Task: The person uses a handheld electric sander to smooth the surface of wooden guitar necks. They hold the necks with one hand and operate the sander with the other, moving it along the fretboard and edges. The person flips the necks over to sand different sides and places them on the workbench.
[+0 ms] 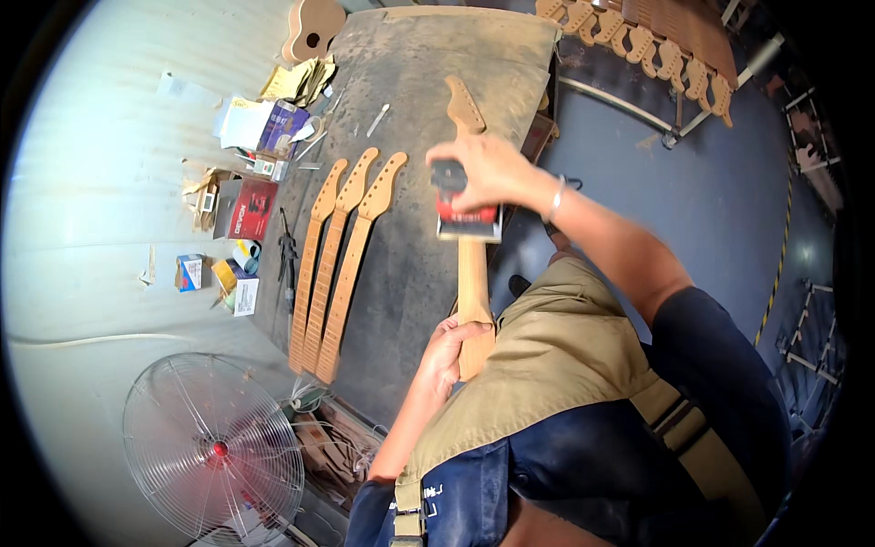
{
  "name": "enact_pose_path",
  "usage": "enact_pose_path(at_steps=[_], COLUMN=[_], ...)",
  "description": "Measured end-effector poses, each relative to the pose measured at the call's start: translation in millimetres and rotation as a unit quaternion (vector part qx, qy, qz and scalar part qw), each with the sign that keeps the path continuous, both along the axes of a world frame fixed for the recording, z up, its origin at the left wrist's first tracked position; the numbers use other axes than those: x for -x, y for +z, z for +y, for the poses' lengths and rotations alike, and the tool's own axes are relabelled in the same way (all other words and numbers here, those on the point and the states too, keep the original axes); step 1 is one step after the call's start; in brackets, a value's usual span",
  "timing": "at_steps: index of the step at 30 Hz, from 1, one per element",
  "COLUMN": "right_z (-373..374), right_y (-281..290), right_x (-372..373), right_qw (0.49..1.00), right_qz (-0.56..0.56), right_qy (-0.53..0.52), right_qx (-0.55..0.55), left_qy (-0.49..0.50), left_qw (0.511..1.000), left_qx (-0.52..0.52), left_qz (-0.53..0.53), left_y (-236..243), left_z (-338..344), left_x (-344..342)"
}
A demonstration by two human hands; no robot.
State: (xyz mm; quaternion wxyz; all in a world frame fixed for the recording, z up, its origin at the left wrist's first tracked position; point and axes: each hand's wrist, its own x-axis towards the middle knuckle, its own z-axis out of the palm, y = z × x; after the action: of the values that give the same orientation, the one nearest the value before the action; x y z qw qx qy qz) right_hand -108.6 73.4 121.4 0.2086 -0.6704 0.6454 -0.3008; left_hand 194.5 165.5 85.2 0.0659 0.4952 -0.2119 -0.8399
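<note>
A pale wooden guitar neck (472, 278) lies lengthwise along the table's right side, its headstock at the far end. No frets show on its upper face. My left hand (445, 346) grips the near heel end, thumb on top, against my tan apron. Wrapped over a black and red power sander (469, 219) is my right hand (497, 171), which holds the tool across the neck just below the headstock. The sander's flat base covers that stretch of wood. Left of it, three fretted guitar necks (342, 264) rest side by side on the dark worktable (401, 273).
Boxes (246, 208) and papers line the table's left edge, near a thin dark tool (288, 264). A guitar body (312, 32) stands at the far left corner. A wire-caged fan (219, 447) is at lower left. More necks hang on a rack (638, 46) at far right.
</note>
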Motion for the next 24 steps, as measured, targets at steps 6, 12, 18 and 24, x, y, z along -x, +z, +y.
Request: enact_pose_path(at_steps=[6,12,18,24], right_z=[75.8,7.8,97.7,38.1], right_y=[14.6,-11.2,5.2,-16.5], right_x=[-40.6,24.4,-40.3,7.3], right_qw=[0.991,0.988,0.993,0.995], right_qz=[-0.097,-0.097,-0.099,-0.082], right_qy=[0.093,-0.025,0.061,-0.015], right_qx=[0.018,0.121,0.017,0.054], left_qy=[-0.005,-0.017,-0.043,-0.069], left_qw=[0.999,0.998,0.994,0.993], left_qx=[0.0,0.046,0.057,0.071], left_qz=[-0.035,-0.034,-0.083,-0.068], left_y=[-0.9,5.6,-0.4,2.3], left_z=[-1.7,-0.8,-4.9,-5.9], left_x=[-2.3,8.1,9.4,6.5])
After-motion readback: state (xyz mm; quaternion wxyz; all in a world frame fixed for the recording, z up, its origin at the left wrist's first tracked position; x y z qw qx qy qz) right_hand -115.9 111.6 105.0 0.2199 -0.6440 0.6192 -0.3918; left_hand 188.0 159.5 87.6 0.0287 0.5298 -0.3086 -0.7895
